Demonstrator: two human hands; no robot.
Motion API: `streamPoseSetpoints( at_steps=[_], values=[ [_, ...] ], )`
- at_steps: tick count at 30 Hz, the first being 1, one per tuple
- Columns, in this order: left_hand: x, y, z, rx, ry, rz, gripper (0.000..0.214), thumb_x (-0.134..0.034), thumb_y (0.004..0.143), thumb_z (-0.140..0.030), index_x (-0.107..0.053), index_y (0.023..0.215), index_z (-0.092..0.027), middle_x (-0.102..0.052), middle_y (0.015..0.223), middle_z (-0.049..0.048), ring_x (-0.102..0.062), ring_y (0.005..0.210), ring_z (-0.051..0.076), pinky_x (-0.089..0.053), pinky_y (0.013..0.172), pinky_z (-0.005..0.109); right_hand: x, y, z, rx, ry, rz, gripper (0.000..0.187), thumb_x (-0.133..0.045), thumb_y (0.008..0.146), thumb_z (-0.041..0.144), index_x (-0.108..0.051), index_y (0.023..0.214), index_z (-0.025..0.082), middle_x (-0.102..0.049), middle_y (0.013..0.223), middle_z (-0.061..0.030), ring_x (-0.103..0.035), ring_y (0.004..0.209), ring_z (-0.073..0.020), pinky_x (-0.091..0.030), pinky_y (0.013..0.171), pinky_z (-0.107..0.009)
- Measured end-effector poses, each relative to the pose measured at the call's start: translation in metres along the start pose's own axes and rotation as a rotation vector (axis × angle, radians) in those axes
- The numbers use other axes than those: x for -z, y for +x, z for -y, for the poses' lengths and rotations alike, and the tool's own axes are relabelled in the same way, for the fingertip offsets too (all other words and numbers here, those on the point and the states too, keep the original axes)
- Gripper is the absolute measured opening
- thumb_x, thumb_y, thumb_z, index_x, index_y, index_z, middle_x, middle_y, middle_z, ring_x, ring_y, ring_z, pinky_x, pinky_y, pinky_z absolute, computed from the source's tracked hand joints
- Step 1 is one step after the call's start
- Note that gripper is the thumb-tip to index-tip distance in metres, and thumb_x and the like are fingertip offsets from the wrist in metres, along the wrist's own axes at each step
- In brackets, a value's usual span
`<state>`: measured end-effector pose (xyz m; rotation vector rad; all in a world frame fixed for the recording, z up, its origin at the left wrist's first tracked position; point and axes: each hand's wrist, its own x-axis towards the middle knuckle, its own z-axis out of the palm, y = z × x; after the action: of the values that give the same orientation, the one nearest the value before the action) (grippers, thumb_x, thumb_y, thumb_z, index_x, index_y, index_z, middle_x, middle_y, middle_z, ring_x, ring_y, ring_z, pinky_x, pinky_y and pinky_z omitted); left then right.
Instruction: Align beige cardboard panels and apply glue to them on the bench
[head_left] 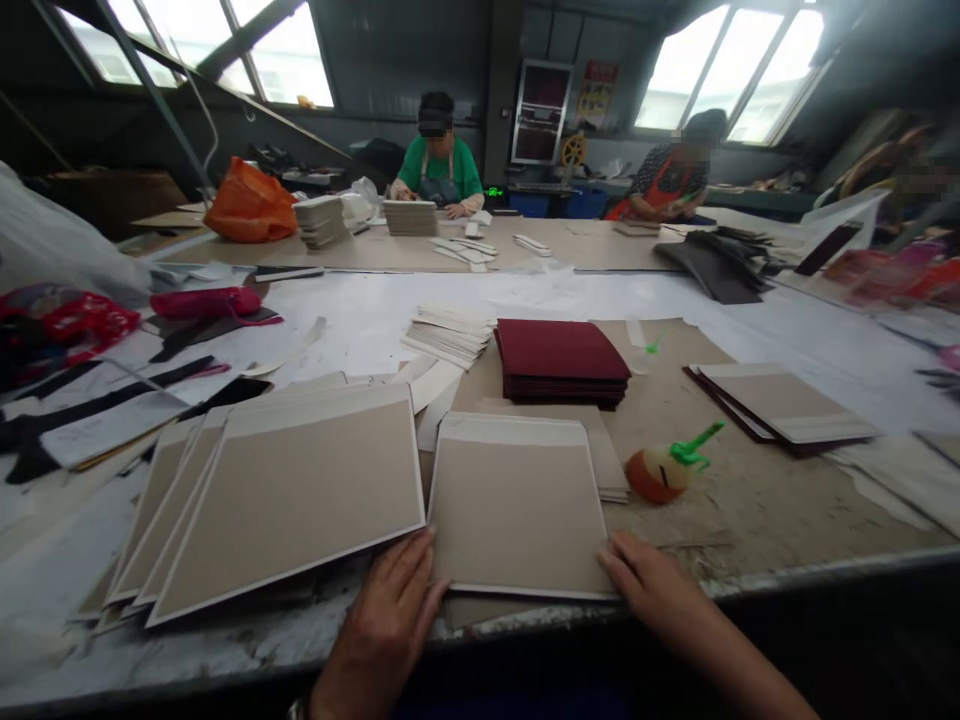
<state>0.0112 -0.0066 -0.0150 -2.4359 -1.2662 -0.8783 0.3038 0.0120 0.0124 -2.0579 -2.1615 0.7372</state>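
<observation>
At the far left, a crumpled red-and-black patterned bundle (64, 325) lies on the white-covered worktable (360, 295), with a slim pink fabric pouch (206, 303) beside it. Nearer the front edge, a slanted, fanned pile of beige rectangular panels with pale borders (315, 490) overlaps itself. Beyond, on the far table, sits a bulging orange bag (251, 203).

The left hand (386, 615) lies at the pile's lower right corner, its fingers extended close together and its thumb at the lower left corner of a beige, pale-bordered rectangular board (517, 510). This board lies flat at the table's front edge, between the 2 hands. Behind it are a loose stack of pale narrow strips (450, 335) and, to their right, a neat stack of dark red folded covers (562, 350). Farther back, a person in a green top (465, 170) works at the far table.

The right hand (645, 575) has its fingertips at the board's lower right edge; I cannot tell whether either hand pinches it. Just beyond stands a tilted, round squeeze bottle with orange contents and a green nozzle (660, 477). Farther right lie beige-and-dark-red panels (787, 400), overlapping.
</observation>
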Motion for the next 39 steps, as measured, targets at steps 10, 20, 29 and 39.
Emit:
streamPoseSetpoints(
  at_steps=[10, 20, 29, 39],
  values=[
    [-0.008, 0.016, -0.001, -0.021, -0.034, 0.141, 0.031, -0.032, 0.092, -0.026, -0.054, 0.11, -0.015, -0.059, 0.092, 0.0071, -0.056, 0.086, 0.018, -0.049, 0.077, 0.032, 0.008, -0.006, 0.012, -0.051, -0.013, -0.046, 0.019, -0.039, 0.086, 0.02, -0.05, 0.071, 0.017, -0.057, 0.07, -0.0038, -0.049, 0.065, -0.0153, -0.031, 0.06, -0.025],
    [-0.01, 0.022, -0.014, -0.058, 0.014, 0.196, 0.034, -0.041, 0.087, -0.023, -0.052, 0.115, -0.009, -0.054, 0.113, 0.0171, -0.047, 0.111, 0.03, -0.044, 0.09, 0.046, 0.008, -0.007, 0.014, -0.066, -0.013, -0.029, 0.018, -0.04, 0.086, 0.02, -0.049, 0.071, 0.017, -0.054, 0.068, -0.0027, -0.045, 0.064, -0.0143, -0.027, 0.059, -0.025],
    [-0.018, 0.02, -0.024, 0.024, -0.139, 0.257, 0.044, -0.037, 0.08, -0.007, -0.048, 0.123, -0.015, -0.043, 0.126, 0.0151, -0.034, 0.124, 0.029, -0.038, 0.098, 0.048, 0.011, -0.009, 0.017, -0.07, -0.053, -0.016, 0.019, -0.041, 0.087, 0.02, -0.049, 0.07, 0.017, -0.052, 0.067, -0.002, -0.045, 0.062, -0.0142, -0.026, 0.058, -0.024],
    [-0.018, 0.028, -0.038, 0.084, -0.056, 0.304, 0.052, -0.056, 0.076, -0.045, -0.045, 0.125, -0.034, -0.036, 0.122, 0.0137, -0.032, 0.119, 0.036, -0.033, 0.094, 0.055, 0.016, -0.007, 0.019, -0.059, -0.215, 0.037, 0.022, -0.037, 0.088, 0.026, -0.052, 0.076, 0.018, -0.062, 0.079, -0.0086, -0.057, 0.073, -0.0212, -0.03, 0.061, -0.028]
  ],
)
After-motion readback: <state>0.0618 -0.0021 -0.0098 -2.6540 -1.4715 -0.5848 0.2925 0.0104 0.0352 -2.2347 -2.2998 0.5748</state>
